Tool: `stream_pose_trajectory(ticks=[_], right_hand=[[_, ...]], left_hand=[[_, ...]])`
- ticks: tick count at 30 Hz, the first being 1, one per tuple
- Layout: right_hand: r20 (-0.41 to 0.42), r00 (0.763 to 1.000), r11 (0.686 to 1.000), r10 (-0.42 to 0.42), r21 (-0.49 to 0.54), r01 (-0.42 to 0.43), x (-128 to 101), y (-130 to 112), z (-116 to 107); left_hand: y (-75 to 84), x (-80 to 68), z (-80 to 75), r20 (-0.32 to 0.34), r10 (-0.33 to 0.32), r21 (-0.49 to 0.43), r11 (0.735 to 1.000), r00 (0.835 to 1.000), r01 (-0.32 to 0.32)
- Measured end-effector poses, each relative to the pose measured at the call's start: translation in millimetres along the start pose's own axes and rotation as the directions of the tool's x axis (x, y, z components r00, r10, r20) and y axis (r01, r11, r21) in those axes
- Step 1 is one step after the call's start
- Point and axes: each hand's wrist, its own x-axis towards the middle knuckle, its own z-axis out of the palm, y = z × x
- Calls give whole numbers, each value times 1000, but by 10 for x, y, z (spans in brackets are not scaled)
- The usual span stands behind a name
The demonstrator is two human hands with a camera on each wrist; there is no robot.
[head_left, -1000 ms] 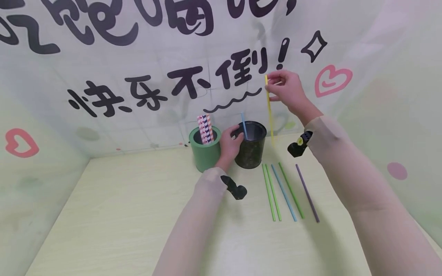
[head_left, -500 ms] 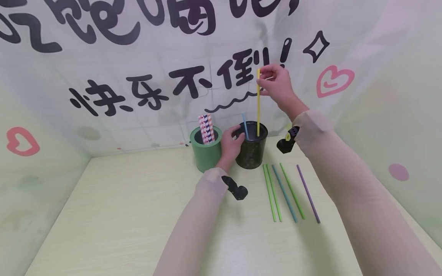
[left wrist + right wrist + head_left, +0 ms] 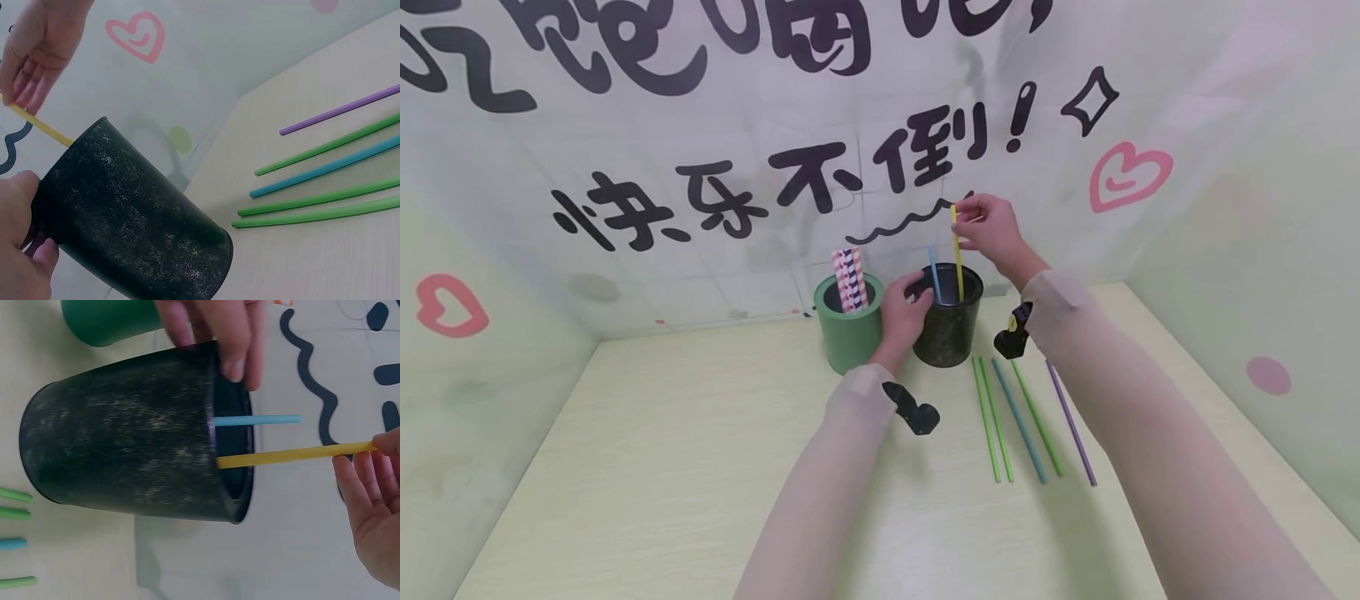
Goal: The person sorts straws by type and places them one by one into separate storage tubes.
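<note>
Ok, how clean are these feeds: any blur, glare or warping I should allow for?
Head view: even soft light, no glare, faint shadows; wide-angle warp bends the table edge and stretches both sleeves near the bottom. Left wrist view: the black cup is sharp and the left hand at the frame edge is soft. Right wrist view: yellow straw crisp, the right hand slightly soft.

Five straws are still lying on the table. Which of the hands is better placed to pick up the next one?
Probably the right hand: it only pinches the yellow straw, already standing in the black cup, and the loose straws lie on its side. The left hand grips the cup.
</note>
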Motion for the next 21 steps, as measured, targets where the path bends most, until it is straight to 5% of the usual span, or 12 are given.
stream_pose_trajectory(ticks=[21], right_hand=[[34,994,992,102,-79,-99,-17,402,192]], left_hand=[[3,24,3,2,-40,-23,999,999,40]])
